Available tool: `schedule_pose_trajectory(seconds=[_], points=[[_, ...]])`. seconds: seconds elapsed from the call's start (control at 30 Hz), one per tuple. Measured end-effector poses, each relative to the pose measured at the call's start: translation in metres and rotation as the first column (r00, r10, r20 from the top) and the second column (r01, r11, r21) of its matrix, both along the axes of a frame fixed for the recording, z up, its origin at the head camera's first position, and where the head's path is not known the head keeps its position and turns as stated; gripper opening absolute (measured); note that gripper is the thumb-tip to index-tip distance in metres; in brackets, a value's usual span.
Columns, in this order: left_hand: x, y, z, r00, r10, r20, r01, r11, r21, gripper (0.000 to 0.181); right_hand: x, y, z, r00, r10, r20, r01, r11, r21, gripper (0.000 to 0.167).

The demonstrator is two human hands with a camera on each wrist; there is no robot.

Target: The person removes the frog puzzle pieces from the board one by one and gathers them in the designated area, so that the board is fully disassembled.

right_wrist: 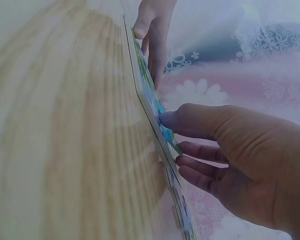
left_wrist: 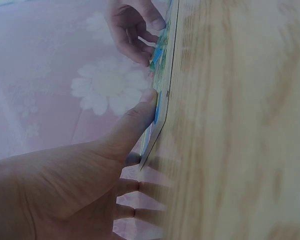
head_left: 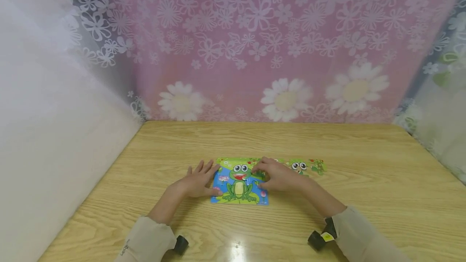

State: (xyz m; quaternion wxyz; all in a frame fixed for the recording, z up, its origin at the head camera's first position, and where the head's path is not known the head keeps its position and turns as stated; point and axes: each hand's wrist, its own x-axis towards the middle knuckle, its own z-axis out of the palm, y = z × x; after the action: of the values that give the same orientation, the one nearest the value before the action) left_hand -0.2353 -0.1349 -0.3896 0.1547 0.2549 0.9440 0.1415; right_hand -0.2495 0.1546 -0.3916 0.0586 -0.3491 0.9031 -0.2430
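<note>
A frog jigsaw puzzle (head_left: 238,191) with a green and blue picture lies flat on the wooden table. My left hand (head_left: 198,183) rests at its left side, fingers spread and fairly straight, the thumb touching the board's edge. Over the right part of the puzzle, my right hand (head_left: 278,175) pinches a puzzle piece (right_wrist: 170,136) between thumb and fingers. That blue and green piece is tilted up from the board, and the right hand mostly hides it in the head view.
Several loose or joined puzzle pieces (head_left: 299,166), one showing frog eyes, lie just right of the board, partly behind the right hand. A flowered pink curtain (head_left: 225,51) hangs behind the wooden table (head_left: 174,140), and a white sheet (head_left: 65,104) borders the left.
</note>
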Motion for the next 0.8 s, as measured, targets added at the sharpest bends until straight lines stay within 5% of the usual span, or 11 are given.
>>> schedule_pose_trajectory(seconds=[0.4,0.8], points=[[0.0001,-0.0028,0.0028,1.000,-0.003,-0.009,0.003,1.000,0.003,0.087,-0.0039,-0.0003,-0.0034,0.999,0.003,0.050,-0.001,0.999,-0.039,0.038],[0.0009,-0.0015,0.0020,1.000,-0.007,0.001,0.007,1.000,0.008,0.087,0.0006,0.0057,0.0035,0.999,0.036,-0.012,-0.036,0.998,-0.052,0.037]])
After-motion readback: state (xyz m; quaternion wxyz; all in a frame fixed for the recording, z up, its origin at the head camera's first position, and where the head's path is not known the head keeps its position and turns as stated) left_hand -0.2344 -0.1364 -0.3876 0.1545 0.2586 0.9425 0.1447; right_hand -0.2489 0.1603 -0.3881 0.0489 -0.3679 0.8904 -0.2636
